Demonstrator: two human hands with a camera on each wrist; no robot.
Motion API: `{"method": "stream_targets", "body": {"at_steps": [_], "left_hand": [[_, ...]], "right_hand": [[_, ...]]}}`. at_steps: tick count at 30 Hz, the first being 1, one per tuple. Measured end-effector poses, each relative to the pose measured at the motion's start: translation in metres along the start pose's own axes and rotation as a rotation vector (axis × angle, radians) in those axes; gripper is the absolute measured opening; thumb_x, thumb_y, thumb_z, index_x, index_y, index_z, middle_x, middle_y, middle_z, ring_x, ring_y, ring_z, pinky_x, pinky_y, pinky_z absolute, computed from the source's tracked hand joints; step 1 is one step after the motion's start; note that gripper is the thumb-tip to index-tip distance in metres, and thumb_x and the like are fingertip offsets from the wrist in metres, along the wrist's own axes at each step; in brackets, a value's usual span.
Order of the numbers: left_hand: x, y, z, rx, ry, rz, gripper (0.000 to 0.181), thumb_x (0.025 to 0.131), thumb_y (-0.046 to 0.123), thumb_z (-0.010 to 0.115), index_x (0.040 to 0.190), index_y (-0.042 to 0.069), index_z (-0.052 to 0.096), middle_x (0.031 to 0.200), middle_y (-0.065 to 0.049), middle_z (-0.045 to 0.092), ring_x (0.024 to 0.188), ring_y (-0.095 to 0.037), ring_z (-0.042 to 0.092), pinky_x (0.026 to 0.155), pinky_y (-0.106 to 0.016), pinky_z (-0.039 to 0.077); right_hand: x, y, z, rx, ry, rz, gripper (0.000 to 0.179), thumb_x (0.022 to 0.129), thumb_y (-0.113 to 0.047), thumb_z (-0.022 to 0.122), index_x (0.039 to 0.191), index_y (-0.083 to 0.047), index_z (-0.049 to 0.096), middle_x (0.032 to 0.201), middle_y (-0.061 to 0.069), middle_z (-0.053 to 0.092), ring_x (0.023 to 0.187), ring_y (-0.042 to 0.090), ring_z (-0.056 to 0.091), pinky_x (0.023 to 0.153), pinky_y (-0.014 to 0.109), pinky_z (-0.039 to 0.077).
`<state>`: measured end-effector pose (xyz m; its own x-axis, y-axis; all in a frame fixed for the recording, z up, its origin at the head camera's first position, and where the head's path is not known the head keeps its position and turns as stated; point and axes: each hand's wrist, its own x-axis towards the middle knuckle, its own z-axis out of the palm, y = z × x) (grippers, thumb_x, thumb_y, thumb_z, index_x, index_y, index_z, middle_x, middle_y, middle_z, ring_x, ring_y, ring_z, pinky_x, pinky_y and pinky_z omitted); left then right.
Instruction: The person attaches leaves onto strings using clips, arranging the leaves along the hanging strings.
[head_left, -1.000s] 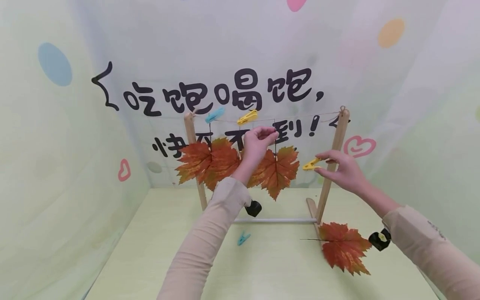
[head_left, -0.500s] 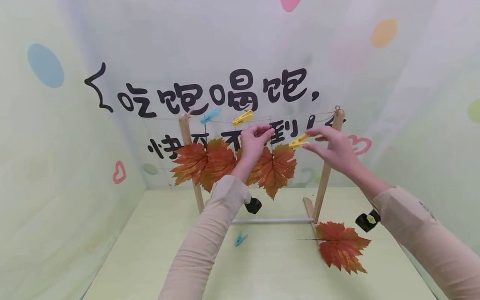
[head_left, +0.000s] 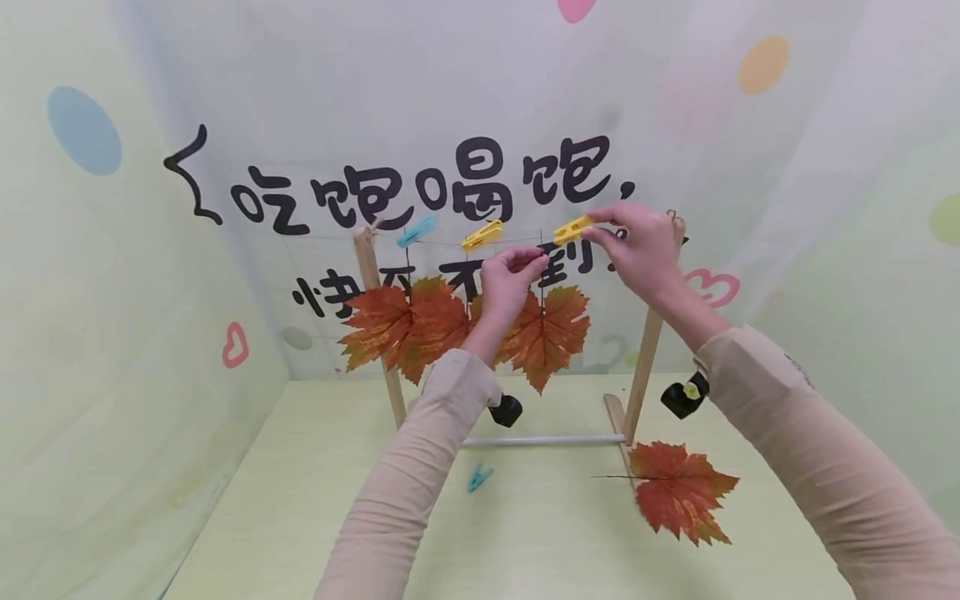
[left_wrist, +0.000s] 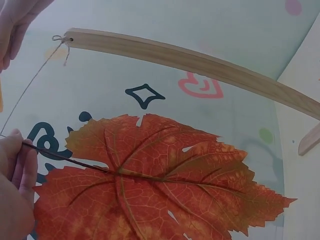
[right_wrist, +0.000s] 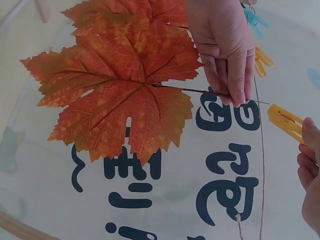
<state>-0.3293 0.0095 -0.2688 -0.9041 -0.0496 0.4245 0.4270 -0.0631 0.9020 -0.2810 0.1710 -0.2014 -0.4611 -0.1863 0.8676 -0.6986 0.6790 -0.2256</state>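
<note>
My left hand (head_left: 506, 287) pinches the thin dark stem of a red-orange artificial maple leaf (head_left: 546, 333), which hangs blade down. In the right wrist view the stem's tip crosses the string (right_wrist: 261, 150). My right hand (head_left: 641, 242) pinches a yellow clothespin (head_left: 573, 229) between thumb and fingers, its nose pointing at the stem tip, close to the string. To the left, a blue clothespin (head_left: 417, 231) and another yellow clothespin (head_left: 482, 236) sit on the string above more hanging leaves (head_left: 382, 325). My left forearm and hand partly cover those leaves.
The string runs between two wooden posts (head_left: 647, 358), joined low down by a white rod (head_left: 547, 440). On the table (head_left: 300, 500) lie a teal clothespin (head_left: 480, 477) and, at the right, a loose maple leaf (head_left: 682, 492). A printed cloth backdrop (head_left: 337, 75) stands behind.
My right hand has moved up and left, bringing the yellow clothespin from beside the right post to the string near the stem. My left hand keeps its pinch on the stem.
</note>
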Motion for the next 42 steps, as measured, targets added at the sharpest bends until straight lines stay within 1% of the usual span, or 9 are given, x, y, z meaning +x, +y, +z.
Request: {"method": "stream_targets", "body": {"at_steps": [3, 6, 11, 16, 25, 31, 34, 37, 42], "left_hand": [[0.001, 0.000, 0.000, 0.007, 0.000, 0.005, 0.022, 0.078, 0.008, 0.070, 0.095, -0.005, 0.066, 0.090, -0.015, 0.068, 0.075, -0.014, 0.064, 0.070, -0.022, 0.053], [0.002, -0.002, -0.001, 0.024, 0.004, 0.013, 0.020, 0.078, 0.007, 0.070, 0.094, -0.004, 0.067, 0.089, -0.013, 0.068, 0.074, -0.014, 0.064, 0.069, -0.022, 0.053], [0.001, -0.002, -0.003, 0.048, -0.004, 0.020, 0.017, 0.079, 0.009, 0.070, 0.093, 0.000, 0.068, 0.089, -0.012, 0.068, 0.075, -0.014, 0.063, 0.070, -0.021, 0.052], [0.001, -0.004, -0.003, 0.059, -0.019, 0.022, 0.019, 0.079, 0.009, 0.070, 0.095, -0.002, 0.067, 0.090, -0.012, 0.068, 0.077, -0.015, 0.063, 0.071, -0.021, 0.052], [0.003, -0.006, -0.002, 0.049, -0.014, 0.031, 0.019, 0.079, 0.008, 0.070, 0.095, -0.003, 0.067, 0.089, -0.013, 0.068, 0.076, -0.015, 0.064, 0.070, -0.021, 0.052], [0.004, -0.007, -0.002, 0.051, -0.005, 0.053, 0.019, 0.078, 0.007, 0.070, 0.094, -0.005, 0.067, 0.089, -0.015, 0.068, 0.075, -0.016, 0.063, 0.069, -0.021, 0.052], [0.004, -0.006, -0.003, 0.062, -0.004, 0.053, 0.019, 0.079, 0.007, 0.069, 0.094, -0.005, 0.067, 0.089, -0.014, 0.068, 0.074, -0.015, 0.063, 0.068, -0.021, 0.052], [0.004, -0.006, -0.004, 0.074, -0.002, 0.053, 0.018, 0.079, 0.008, 0.069, 0.094, -0.003, 0.067, 0.089, -0.013, 0.068, 0.073, -0.014, 0.062, 0.068, -0.021, 0.052], [0.004, -0.005, -0.005, 0.077, 0.007, 0.064, 0.017, 0.079, 0.008, 0.069, 0.093, -0.002, 0.068, 0.089, -0.013, 0.068, 0.074, -0.013, 0.061, 0.068, -0.021, 0.051]], "right_hand": [[0.004, 0.000, 0.003, 0.004, -0.006, 0.026, 0.019, 0.076, -0.008, 0.071, 0.092, 0.002, 0.069, 0.087, 0.015, 0.069, 0.079, 0.024, 0.065, 0.068, 0.027, 0.049], [0.007, 0.000, 0.006, 0.007, -0.029, 0.046, 0.018, 0.077, -0.008, 0.070, 0.092, 0.001, 0.070, 0.087, 0.013, 0.069, 0.079, 0.022, 0.064, 0.068, 0.026, 0.048], [0.012, 0.001, 0.013, 0.002, -0.044, 0.037, 0.017, 0.076, -0.008, 0.071, 0.091, 0.001, 0.070, 0.088, 0.013, 0.069, 0.079, 0.021, 0.064, 0.068, 0.028, 0.049], [0.015, 0.003, 0.017, -0.002, -0.044, 0.022, 0.017, 0.076, -0.006, 0.071, 0.090, 0.002, 0.070, 0.088, 0.014, 0.069, 0.079, 0.023, 0.064, 0.067, 0.030, 0.050], [0.017, 0.002, 0.020, 0.011, -0.076, 0.036, 0.018, 0.075, -0.006, 0.072, 0.091, 0.002, 0.070, 0.088, 0.015, 0.069, 0.075, 0.023, 0.063, 0.060, 0.016, 0.040], [0.018, 0.003, 0.020, 0.004, -0.099, 0.079, 0.018, 0.076, -0.007, 0.071, 0.092, 0.003, 0.070, 0.088, 0.015, 0.069, 0.076, 0.023, 0.063, 0.062, 0.018, 0.044], [0.020, 0.003, 0.020, 0.013, -0.093, 0.101, 0.019, 0.077, -0.008, 0.070, 0.092, 0.002, 0.070, 0.089, 0.016, 0.068, 0.076, 0.024, 0.063, 0.062, 0.015, 0.043], [0.022, 0.002, 0.020, 0.025, -0.074, 0.103, 0.019, 0.077, -0.009, 0.070, 0.093, 0.002, 0.070, 0.089, 0.015, 0.068, 0.077, 0.023, 0.064, 0.063, 0.010, 0.040], [0.022, 0.003, 0.022, 0.028, -0.061, 0.085, 0.019, 0.075, -0.008, 0.071, 0.091, 0.002, 0.070, 0.087, 0.015, 0.069, 0.076, 0.023, 0.063, 0.062, 0.014, 0.041]]}}
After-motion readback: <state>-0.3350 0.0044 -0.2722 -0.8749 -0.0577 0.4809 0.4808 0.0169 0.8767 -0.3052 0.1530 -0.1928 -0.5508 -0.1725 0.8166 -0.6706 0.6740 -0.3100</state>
